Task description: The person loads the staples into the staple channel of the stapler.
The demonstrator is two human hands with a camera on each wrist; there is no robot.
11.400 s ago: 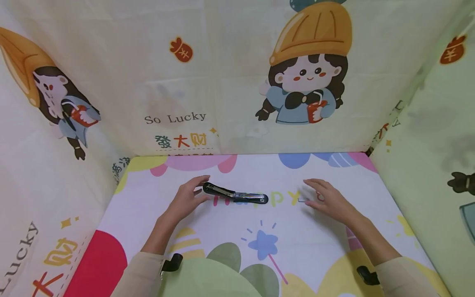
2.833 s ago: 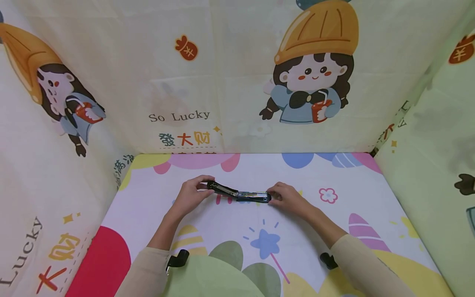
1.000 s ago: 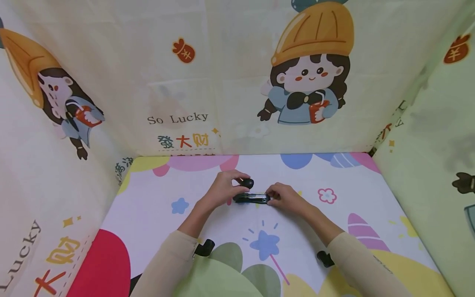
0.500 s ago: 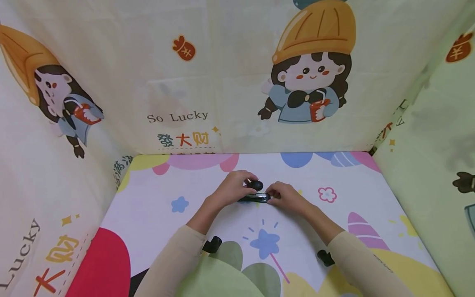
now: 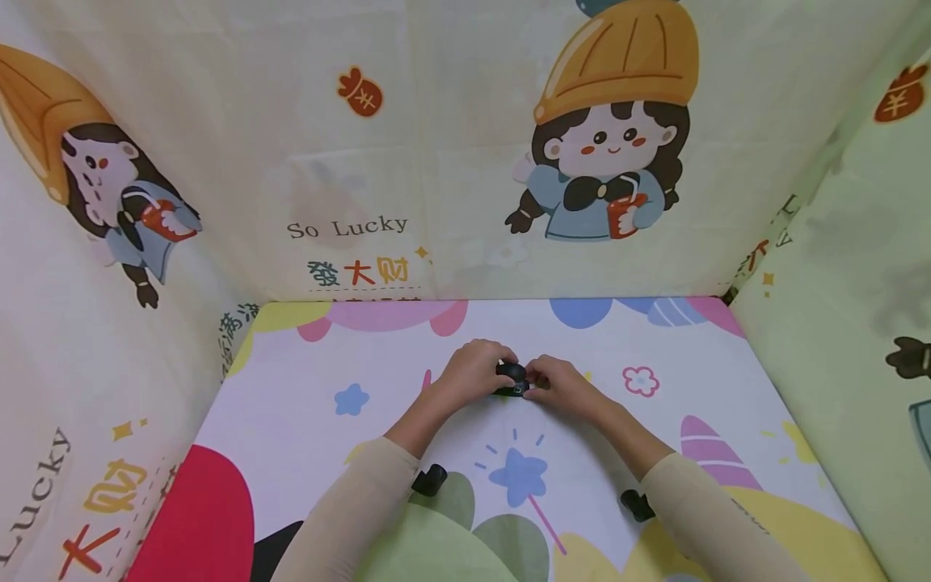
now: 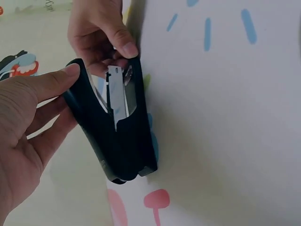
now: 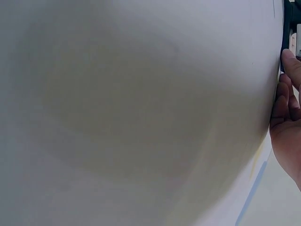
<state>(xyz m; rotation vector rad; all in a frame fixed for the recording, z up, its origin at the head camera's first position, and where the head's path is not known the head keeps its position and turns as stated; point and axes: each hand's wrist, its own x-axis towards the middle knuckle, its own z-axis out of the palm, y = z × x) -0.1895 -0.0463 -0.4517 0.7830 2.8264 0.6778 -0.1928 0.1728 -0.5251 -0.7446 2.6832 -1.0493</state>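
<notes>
A black stapler (image 6: 127, 146) stands on the table in the left wrist view, its top arm angled up from its base and a metal strip showing between them. My left hand (image 5: 474, 373) pinches the free end of the top arm between thumb and fingers. At the free end of the base, my right hand (image 5: 560, 384) holds on with thumb and fingertips. In the head view the hands cover much of the stapler (image 5: 513, 373). The right wrist view catches only part of the right hand (image 7: 287, 127) at its right edge.
A white tabletop cover (image 5: 618, 453) with coloured prints lies under the hands. Printed cloth walls (image 5: 451, 178) rise at the back and both sides. A dark patch (image 5: 275, 551) shows beside the left sleeve.
The stapler was spread wide open, its top arm lying out to the left. My left hand has swung that arm over to the right above the base. The right hand came in from the right.
</notes>
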